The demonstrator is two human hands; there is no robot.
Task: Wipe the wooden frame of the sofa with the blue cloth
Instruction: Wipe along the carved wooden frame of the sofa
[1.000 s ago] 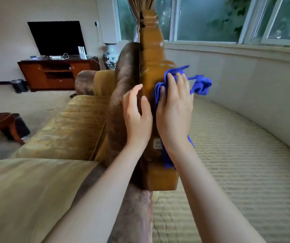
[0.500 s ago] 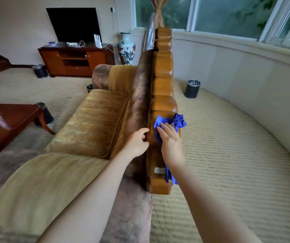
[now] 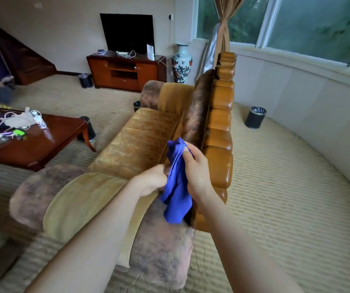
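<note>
Carpeted sitting room: ribbed beige carpet (image 3: 286, 197) is running under a sofa (image 3: 140, 140) set near a curved wall below the windows; a television (image 3: 127, 32) is standing on a wooden cabinet (image 3: 125, 70) at the far wall, a painted vase (image 3: 181, 62) beside it, a dark bin (image 3: 255, 117) on the floor behind the sofa, and a cluttered table (image 3: 49, 140) to the left.

Task item: blue cloth (image 3: 177, 187). It is hanging in the air between the two hands, just in front of the sofa's back edge and off the wood, bunched at the top and trailing loose below.

Progress, as a judgement: the cloth is not touching the wooden frame (image 3: 220, 132) at this moment, so wiping is paused; the cloth appears to be getting regathered or refolded. The lobed top rail is looking glossy, but which sections are already wiped cannot be told. The long run of frame toward the window is likely remaining.

Hands: the right hand (image 3: 195, 168) is raised, its grip clenched around the cloth's upper part, fingers curling over the bunched edge. The left hand (image 3: 151, 180) is reaching in from the left, its grip pinching the cloth's side edge, wrist low over the sofa arm. Both forearms are extending forward, converging at the cloth.
</note>
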